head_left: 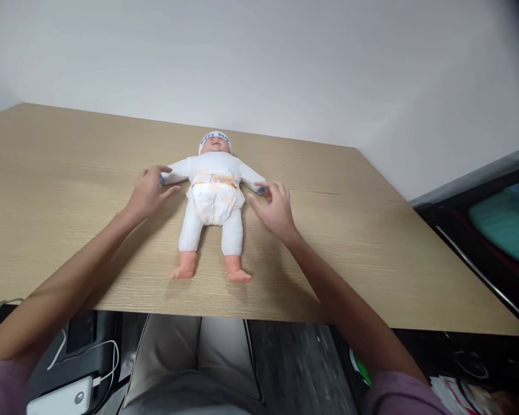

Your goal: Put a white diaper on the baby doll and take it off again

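A baby doll [210, 162] lies on its back near the middle of the bench, head toward the far edge and bare feet toward the person, legs a little apart and both arms spread out to the sides. It wears a white suit and a white headpiece [215, 135] with blue lettering. Over the suit, round the waist and between the legs, sits a printed diaper [216, 203] with an orange band across the belly. As far as shows, the diaper is fully on and its front is drawn up; whether the side tabs are fastened is too small to tell, and so is what, if anything, is left to adjust.

The left hand [147, 193] is at the end of one doll arm, by a bit of blue, with thumb and fingers parted around it. The right hand [274, 208] is at the end of the other arm, its fingers over another blue patch; slight blur hides whether they pinch it or only rest there.

Around them spreads the pale wooden bench [350, 253], with a plain wall [251, 63] behind. Below its near edge are the person's legs [225, 346] and, to the left, a white device [63, 397] with a cable. At the far right, a turquoise item [508, 222] lies in something dark.
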Motion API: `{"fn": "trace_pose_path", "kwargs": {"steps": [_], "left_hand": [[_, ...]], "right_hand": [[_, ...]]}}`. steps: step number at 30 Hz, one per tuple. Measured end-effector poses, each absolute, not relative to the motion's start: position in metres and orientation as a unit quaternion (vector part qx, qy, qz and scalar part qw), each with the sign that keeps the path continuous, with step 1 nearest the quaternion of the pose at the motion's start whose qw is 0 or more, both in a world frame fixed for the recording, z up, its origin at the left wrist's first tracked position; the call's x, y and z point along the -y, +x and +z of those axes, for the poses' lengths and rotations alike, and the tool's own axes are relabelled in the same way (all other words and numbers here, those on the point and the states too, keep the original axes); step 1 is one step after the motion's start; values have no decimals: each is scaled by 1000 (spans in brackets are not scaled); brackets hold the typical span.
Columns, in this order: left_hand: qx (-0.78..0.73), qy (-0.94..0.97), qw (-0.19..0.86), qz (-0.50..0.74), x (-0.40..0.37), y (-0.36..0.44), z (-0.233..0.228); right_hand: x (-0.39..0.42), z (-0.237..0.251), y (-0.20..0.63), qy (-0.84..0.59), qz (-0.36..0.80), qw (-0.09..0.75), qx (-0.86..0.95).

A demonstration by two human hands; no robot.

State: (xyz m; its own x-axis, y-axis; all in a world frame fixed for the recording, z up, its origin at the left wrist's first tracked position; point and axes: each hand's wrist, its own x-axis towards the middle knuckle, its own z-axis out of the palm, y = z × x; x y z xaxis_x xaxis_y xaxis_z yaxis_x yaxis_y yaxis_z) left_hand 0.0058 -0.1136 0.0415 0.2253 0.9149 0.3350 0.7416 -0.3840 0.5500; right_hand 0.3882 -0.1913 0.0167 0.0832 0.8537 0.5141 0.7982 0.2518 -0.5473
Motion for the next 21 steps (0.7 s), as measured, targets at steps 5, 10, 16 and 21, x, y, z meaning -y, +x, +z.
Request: {"fn": "trace_pose_path", "kwargs": {"steps": [5,10,16,21], "left_hand": [[-584,784,57,201,51,40,36],[-623,757,63,187,42,53,33],[-635,724,130,236,127,53,57],[-603,726,234,234,295,29,69]], "right_hand": [[102,8,391,-663,-8,299,686],[79,3,383,-684,16,273,676],[127,29,385,-695,59,298,652],[252,73,408,-584,98,322,739]]}}
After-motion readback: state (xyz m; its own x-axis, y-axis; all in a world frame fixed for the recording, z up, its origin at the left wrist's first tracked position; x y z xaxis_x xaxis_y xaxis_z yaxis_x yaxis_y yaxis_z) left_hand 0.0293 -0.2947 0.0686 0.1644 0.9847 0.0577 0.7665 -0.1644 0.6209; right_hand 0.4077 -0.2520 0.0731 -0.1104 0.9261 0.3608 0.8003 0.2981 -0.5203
